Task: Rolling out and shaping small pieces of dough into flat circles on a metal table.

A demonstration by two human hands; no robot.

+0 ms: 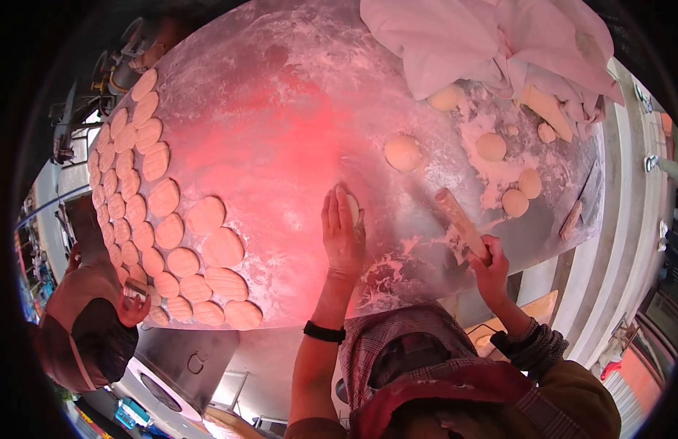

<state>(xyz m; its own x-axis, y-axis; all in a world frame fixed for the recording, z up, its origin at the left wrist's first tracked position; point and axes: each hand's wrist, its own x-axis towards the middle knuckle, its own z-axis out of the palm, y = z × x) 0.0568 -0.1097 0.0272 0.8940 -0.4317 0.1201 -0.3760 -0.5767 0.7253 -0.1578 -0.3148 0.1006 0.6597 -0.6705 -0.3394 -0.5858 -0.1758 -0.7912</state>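
Note:
My left hand [343, 228] lies with fingers stretched out on the floury table [273, 161], partly over a small round of dough [353, 209] that peeks out beside its fingers. My right hand [490, 265] is wrapped round the near end of a wooden rolling pin [460, 219], which slants away to the left over the tabletop. Beyond the pin sits a dough ball [402, 153]. More dough balls lie to the right, among them one ball [491, 146] in loose flour and a touching pair [529, 184].
Many flat dough rounds [164, 197] line the table's left side. A co-worker's hand [133, 307] holds a small object by them. Pale cloth [492, 44] covers the far right corner, with a strip of dough [546, 110] under its edge. A flat tool [571, 219] lies near the right edge.

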